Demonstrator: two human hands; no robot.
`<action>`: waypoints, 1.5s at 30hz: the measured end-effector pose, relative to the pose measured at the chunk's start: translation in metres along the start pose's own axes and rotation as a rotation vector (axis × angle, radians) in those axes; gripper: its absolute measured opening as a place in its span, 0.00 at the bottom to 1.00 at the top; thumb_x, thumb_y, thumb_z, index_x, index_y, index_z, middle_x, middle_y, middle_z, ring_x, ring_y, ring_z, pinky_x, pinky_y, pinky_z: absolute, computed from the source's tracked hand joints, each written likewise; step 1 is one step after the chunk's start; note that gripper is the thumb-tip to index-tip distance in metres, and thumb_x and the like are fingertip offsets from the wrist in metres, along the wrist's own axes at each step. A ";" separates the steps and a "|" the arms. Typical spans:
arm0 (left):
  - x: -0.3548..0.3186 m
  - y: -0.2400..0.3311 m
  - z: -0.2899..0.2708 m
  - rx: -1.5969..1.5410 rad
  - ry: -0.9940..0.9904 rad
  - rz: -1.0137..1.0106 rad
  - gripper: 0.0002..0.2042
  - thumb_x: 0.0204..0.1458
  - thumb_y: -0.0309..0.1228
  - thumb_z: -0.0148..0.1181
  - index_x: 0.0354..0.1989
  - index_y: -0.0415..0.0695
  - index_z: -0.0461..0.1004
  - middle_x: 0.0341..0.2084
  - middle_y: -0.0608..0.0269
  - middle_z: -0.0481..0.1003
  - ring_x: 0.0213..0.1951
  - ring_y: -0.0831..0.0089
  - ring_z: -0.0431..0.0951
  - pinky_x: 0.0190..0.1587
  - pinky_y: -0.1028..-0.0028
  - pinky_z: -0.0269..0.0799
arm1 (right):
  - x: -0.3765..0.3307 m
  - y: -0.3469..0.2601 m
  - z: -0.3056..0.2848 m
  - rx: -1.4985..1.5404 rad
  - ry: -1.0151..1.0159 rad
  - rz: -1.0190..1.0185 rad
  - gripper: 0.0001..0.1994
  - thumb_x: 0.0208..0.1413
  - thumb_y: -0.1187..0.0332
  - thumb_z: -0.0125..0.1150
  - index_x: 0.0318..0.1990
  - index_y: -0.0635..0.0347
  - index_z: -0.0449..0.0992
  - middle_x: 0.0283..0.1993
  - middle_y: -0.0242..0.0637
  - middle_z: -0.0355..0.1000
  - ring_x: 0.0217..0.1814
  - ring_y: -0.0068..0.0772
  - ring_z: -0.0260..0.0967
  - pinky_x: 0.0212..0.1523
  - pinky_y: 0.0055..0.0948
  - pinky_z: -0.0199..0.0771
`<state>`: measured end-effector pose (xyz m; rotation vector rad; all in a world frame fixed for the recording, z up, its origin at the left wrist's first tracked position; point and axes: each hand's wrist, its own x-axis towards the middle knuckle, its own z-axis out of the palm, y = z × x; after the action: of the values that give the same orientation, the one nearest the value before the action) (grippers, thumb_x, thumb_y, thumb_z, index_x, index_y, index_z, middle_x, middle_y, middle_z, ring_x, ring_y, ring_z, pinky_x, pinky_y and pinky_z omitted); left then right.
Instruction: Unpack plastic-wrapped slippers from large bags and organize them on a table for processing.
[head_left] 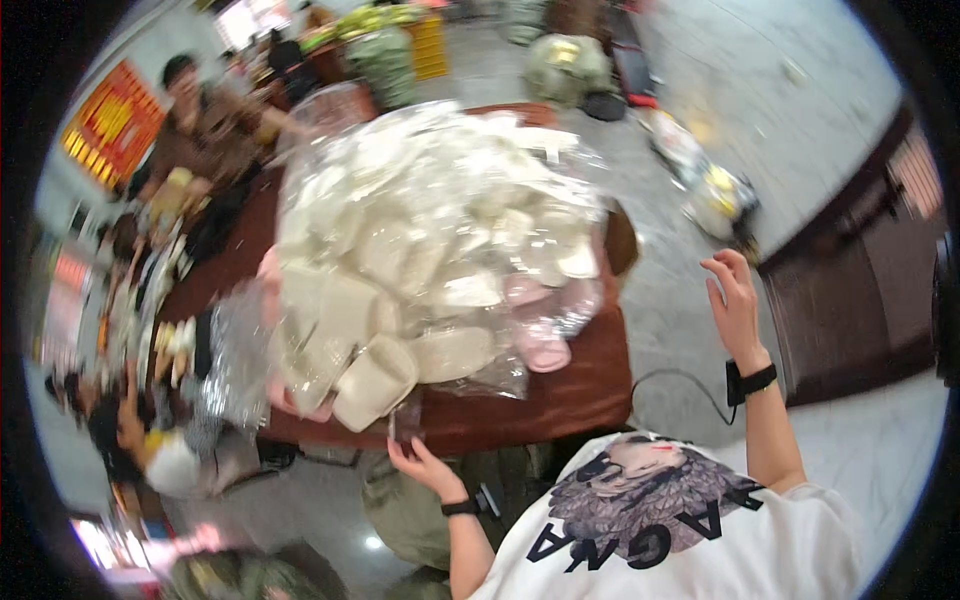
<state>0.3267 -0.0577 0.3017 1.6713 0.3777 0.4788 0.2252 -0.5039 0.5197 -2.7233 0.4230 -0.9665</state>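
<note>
A large heap of cream slippers (pixel 375 380), many in clear plastic bags (pixel 420 180), covers most of a table. Pink slippers (pixel 543 345) lie at its right front side. My left hand (pixel 428 470) is at the table's front edge, just below the nearest cream slipper. Its thumb and forefinger look apart, their tips close to a bit of clear plastic; blur hides whether they touch it. Away from the table on the right, my right hand (pixel 736 305) is raised over the floor. Its fingers are spread and nothing is in them.
The brown-covered table (pixel 590 400) has its front edge before me. A cable (pixel 680 375) curves beside my right wrist. Another person (pixel 205 130) is at the table's far left. Stuffed sacks (pixel 568 70) and bagged goods (pixel 720 200) lie on the floor beyond; a yellow crate (pixel 428 50) stands behind.
</note>
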 end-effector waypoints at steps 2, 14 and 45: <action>-0.029 -0.009 -0.002 0.163 -0.111 0.051 0.23 0.60 0.29 0.51 0.62 0.35 0.55 0.61 0.49 0.57 0.59 0.59 0.62 0.62 0.61 0.58 | -0.024 0.035 -0.025 -0.083 0.035 0.114 0.10 0.53 0.81 0.55 0.43 0.63 0.73 0.47 0.42 0.65 0.45 0.42 0.68 0.44 0.33 0.70; -0.153 0.078 0.132 0.318 -0.521 0.413 0.13 0.57 0.24 0.50 0.50 0.34 0.68 0.49 0.49 0.66 0.53 0.55 0.66 0.57 0.60 0.61 | -0.062 0.218 -0.068 -0.130 -0.064 0.324 0.06 0.53 0.76 0.56 0.39 0.59 0.74 0.44 0.38 0.69 0.44 0.44 0.70 0.41 0.36 0.71; -0.258 0.074 0.432 1.731 -0.748 0.060 0.50 0.42 0.36 0.65 0.70 0.36 0.37 0.71 0.48 0.34 0.72 0.53 0.34 0.67 0.48 0.42 | -0.012 0.556 -0.070 0.136 -0.895 0.737 0.05 0.53 0.72 0.54 0.37 0.61 0.72 0.36 0.49 0.73 0.40 0.53 0.71 0.38 0.41 0.70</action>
<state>0.3253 -0.5664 0.2977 3.3077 0.1066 -0.7439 0.0638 -1.0271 0.3994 -2.2396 0.9819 0.3834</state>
